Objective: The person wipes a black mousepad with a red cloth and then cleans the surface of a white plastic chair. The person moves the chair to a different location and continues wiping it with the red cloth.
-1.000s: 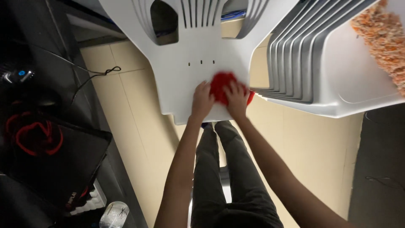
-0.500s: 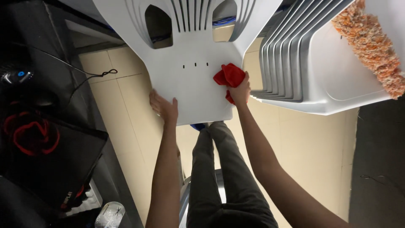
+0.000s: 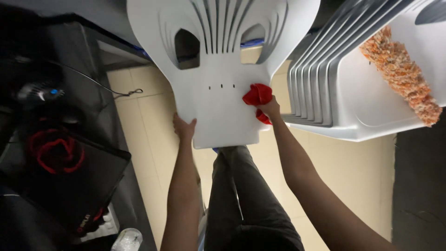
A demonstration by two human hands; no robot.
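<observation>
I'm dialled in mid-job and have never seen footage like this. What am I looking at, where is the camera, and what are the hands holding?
There is no machine here: the camera sits on a person's head and looks down at their own two bare arms and dark trousers, above a beige tiled floor. In front of them is a white plastic chair, seen seat-on with its slotted back at the top. The left hand grips the seat's left edge. The right hand presses a red cloth against the seat's right side. To the right is a stack of white plastic chairs with an orange fluffy duster lying on it. A dark bag with a red pattern lies at left.
</observation>
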